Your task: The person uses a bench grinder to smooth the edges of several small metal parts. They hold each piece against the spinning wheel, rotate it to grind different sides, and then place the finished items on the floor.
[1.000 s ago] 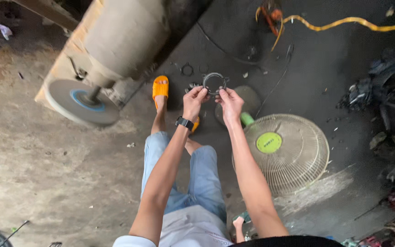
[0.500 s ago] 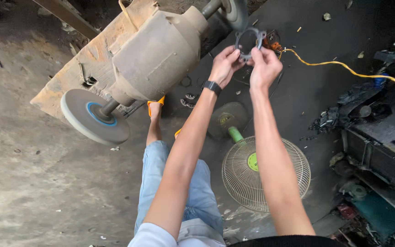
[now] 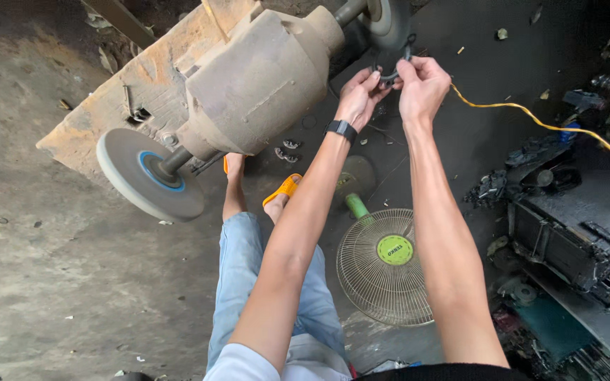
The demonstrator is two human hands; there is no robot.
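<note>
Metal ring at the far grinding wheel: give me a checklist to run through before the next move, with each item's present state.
1. Both hands on the metal ring: ok; left hand and right hand pinch it from either side.
2. Ring close to the far wheel: ok, though contact cannot be told.
3. Wheels spinning or stopped: cannot tell.
4. Fingers away from the wheel: not ok; they sit right beside it.
5. Yellow cable away from the hands: not ok; it runs just past the right wrist.
6. Near wheel away from the leg: ok.
</note>
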